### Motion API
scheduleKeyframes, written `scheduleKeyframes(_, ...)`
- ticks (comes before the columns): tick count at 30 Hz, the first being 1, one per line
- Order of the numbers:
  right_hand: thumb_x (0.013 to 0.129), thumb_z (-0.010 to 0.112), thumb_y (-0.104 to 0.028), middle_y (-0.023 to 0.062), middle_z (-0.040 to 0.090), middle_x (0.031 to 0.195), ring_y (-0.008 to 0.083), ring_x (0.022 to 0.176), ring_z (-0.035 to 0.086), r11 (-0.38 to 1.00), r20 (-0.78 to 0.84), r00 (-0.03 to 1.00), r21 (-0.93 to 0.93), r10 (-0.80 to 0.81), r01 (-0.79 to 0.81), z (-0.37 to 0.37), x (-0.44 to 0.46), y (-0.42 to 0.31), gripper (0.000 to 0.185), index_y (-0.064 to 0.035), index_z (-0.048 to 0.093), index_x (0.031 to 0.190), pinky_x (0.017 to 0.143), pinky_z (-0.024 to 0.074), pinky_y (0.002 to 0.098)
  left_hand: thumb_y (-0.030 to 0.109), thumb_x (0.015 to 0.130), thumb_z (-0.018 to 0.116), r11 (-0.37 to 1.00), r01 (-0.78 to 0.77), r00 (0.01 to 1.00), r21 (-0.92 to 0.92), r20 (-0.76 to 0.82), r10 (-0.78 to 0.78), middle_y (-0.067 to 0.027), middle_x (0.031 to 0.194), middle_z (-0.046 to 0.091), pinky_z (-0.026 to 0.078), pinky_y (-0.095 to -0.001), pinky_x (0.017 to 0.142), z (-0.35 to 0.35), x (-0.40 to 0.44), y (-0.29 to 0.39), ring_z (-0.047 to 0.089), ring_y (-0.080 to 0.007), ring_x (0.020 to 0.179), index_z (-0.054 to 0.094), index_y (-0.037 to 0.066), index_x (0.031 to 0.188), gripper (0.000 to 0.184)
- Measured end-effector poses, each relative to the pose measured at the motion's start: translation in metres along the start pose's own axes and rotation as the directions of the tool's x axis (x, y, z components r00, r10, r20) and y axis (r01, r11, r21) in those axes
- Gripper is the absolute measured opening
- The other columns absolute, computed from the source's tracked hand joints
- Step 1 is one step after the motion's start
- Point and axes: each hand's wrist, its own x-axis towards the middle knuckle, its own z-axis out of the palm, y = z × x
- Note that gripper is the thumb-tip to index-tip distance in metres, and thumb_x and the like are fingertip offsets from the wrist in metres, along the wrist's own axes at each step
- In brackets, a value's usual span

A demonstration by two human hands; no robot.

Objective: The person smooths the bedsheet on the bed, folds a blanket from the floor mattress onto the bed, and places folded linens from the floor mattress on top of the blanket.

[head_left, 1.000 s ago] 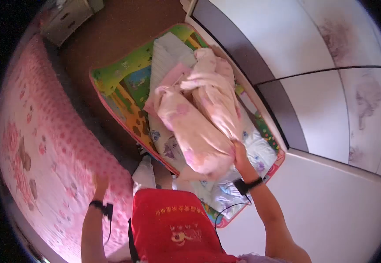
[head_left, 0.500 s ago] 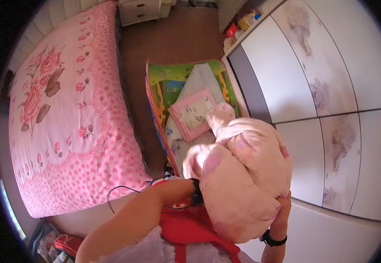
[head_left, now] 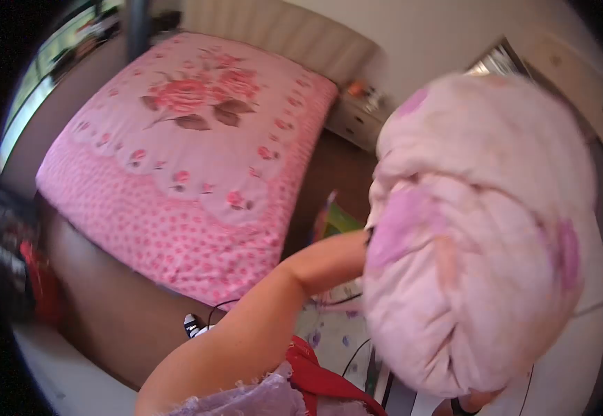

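A bulky, rolled-up pale pink quilt (head_left: 482,229) with purple and peach patches fills the right side of the view, held up off the floor between my arms. My left forearm (head_left: 336,260) reaches behind its left side, and the quilt hides the fingers of that hand. Under the bottom edge, my right hand (head_left: 485,400) supports the bundle, only partly visible, with a dark band at the wrist.
A bed (head_left: 176,152) with a pink rose-patterned cover stands at the left. Beyond it is a nightstand (head_left: 357,121). A sliver of the colourful mat (head_left: 340,222) shows on the floor behind my arm. Dark cords hang near my body.
The view has swung left toward the bed. The quilt has come up higher and nearer to the camera, now covering most of the mat and the folded bedding on it.
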Motion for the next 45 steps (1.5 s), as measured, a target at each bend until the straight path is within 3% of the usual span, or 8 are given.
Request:
scheduleKeyframes(8, 0.084, 0.049, -0.026, 0.0160, 0.041, 0.127, 0.0255, 0.114, 0.042, 0.895, -0.218, 0.874, 0.008, -0.434, 0.446, 0.135, 0.039, -0.122, 0.052, 0.0030, 0.037, 0.126, 0.097, 0.0328, 0.0349, 0.037, 0.084, 0.052, 0.800, -0.469, 0.810, 0.374, -0.180, 0.558, -0.0105, 0.122, 0.043, 0.042, -0.0449, 0.084, -0.079, -0.237, 0.309, 0.047, -0.0288, 0.103, 0.038, 0.008, 0.123, 0.051)
scheduleKeyframes(16, 0.077, 0.059, -0.019, 0.0240, 0.045, 0.119, 0.0367, 0.114, 0.041, 0.624, 0.260, 0.616, -0.062, -0.744, 0.779, 0.422, 0.084, -0.070, 0.052, 0.0066, 0.042, 0.118, 0.098, 0.0301, 0.0397, 0.034, 0.084, 0.055, 0.871, -0.360, 0.409, 0.335, -0.782, 0.470, -0.0082, 0.118, 0.047, 0.042, -0.0413, 0.084, -0.300, -0.525, 0.222, 0.049, -0.0254, 0.100, 0.038, 0.008, 0.122, 0.049)
scheduleKeyframes(20, 0.070, 0.067, -0.029, 0.0262, 0.047, 0.116, 0.0337, 0.112, 0.044, 0.757, 0.730, 0.568, -0.106, -0.381, 0.644, 0.515, -0.008, -0.003, 0.060, 0.0055, 0.045, 0.114, 0.093, 0.0358, 0.0414, 0.028, 0.084, 0.055, 0.885, -0.455, 0.058, 0.095, -0.989, 0.136, -0.0078, 0.110, 0.050, 0.043, -0.0384, 0.080, -0.341, -0.693, 0.116, 0.051, -0.0226, 0.094, 0.041, 0.008, 0.118, 0.042)
scheduleKeyframes(22, 0.072, 0.067, -0.031, 0.0187, 0.057, 0.101, 0.0297, 0.094, 0.056, 0.810, 0.912, 0.270, 0.104, -0.310, 0.577, 0.556, -0.033, 0.083, 0.054, 0.0025, 0.049, 0.110, 0.078, 0.0458, 0.0390, 0.019, 0.085, 0.053, 0.809, -0.584, -0.102, -0.073, -0.982, -0.162, -0.0085, 0.097, 0.054, 0.046, -0.0354, 0.074, -0.316, -0.762, 0.066, 0.053, -0.0194, 0.085, 0.046, 0.006, 0.108, 0.028)
scheduleKeyframes(24, 0.078, 0.064, -0.030, 0.0125, 0.058, 0.096, 0.0188, 0.076, 0.060, 0.957, 0.966, -0.042, -0.245, 0.254, 0.154, 0.552, -0.074, 0.085, 0.044, -0.0033, 0.051, 0.110, 0.063, 0.0499, 0.0325, 0.018, 0.085, 0.049, 0.759, -0.650, -0.113, -0.037, -0.983, -0.145, -0.0081, 0.100, 0.055, 0.047, -0.0318, 0.072, -0.304, -0.836, 0.010, 0.053, -0.0209, 0.086, 0.051, 0.007, 0.100, 0.020)
scheduleKeyframes(28, 0.083, 0.059, -0.031, 0.0077, 0.060, 0.087, 0.0145, 0.064, 0.060, 0.878, 0.844, -0.298, -0.478, 0.447, -0.038, 0.562, -0.135, 0.164, 0.036, -0.0049, 0.052, 0.107, 0.052, 0.0490, 0.0274, 0.017, 0.083, 0.050, 0.591, -0.798, -0.326, 0.120, -0.910, -0.256, -0.0077, 0.103, 0.057, 0.048, -0.0303, 0.065, -0.207, -0.914, -0.040, 0.054, -0.0182, 0.084, 0.053, 0.005, 0.102, 0.022)
scheduleKeyframes(34, 0.084, 0.056, -0.028, 0.0070, 0.059, 0.081, 0.0159, 0.066, 0.059, 0.745, 0.785, -0.254, -0.618, 0.566, -0.250, 0.550, -0.168, 0.210, 0.030, -0.0052, 0.052, 0.103, 0.055, 0.0501, 0.0298, 0.012, 0.079, 0.054, 0.502, -0.806, -0.530, 0.314, -0.760, -0.376, -0.0043, 0.075, 0.060, 0.048, -0.0297, 0.062, -0.132, -1.003, -0.114, 0.057, -0.0185, 0.069, 0.055, 0.008, 0.075, 0.006)
scheduleKeyframes(45, 0.083, 0.057, -0.024, 0.0072, 0.059, 0.076, 0.0180, 0.061, 0.059, 0.669, 0.750, -0.005, -0.593, 0.661, -0.449, 0.587, -0.188, 0.234, 0.021, -0.0068, 0.053, 0.095, 0.050, 0.0498, 0.0312, 0.010, 0.077, 0.056, 0.520, -0.838, -0.394, 0.165, -0.842, -0.368, -0.0038, 0.073, 0.060, 0.047, -0.0289, 0.067, -0.209, -1.076, -0.066, 0.057, -0.0174, 0.072, 0.057, 0.007, 0.076, 0.004)
